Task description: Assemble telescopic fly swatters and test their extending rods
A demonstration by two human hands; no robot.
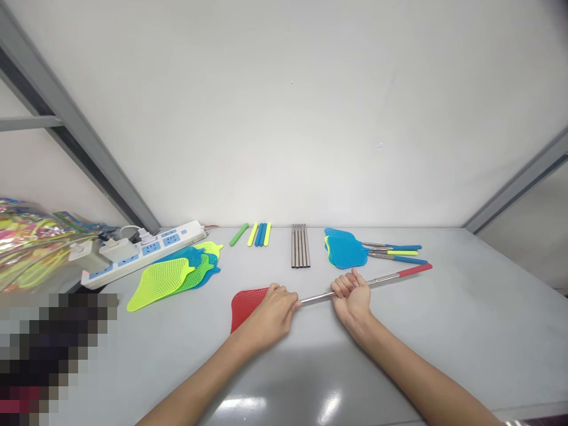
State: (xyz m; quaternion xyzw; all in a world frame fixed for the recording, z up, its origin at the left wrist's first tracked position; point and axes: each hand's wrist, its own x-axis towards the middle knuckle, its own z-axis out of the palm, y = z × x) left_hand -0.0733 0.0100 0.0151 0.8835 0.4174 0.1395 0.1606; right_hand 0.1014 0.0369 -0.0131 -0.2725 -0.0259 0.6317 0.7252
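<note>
Power strip markings: too small to read on the long white plastic power strip with blue socket panels; white plugs sit in its near end.
Plastic bag: the shiny clear plastic bag at far left contains yellow and pink items, too blurred to identify; any print is indistinct.
Left hand: grasps the red perforated plastic fly swatter at the neck, the left hand partly covering its head.
Right hand: the right hand is clenched around the swatter's slim silver metal rod, palm turned up.
Red swatter: lies across the front of the grey tabletop, its red grip pointing right.
Loose heads: yellow-green, green and blue perforated swatter heads overlap beside the strip.
Sleeves: one green stick-shaped sleeve lies near four yellow and blue sleeves.
Tubes: silver metal tubes lie side by side.
Other swatters: blue and yellow fly swatters are stacked behind the right hand.
</note>
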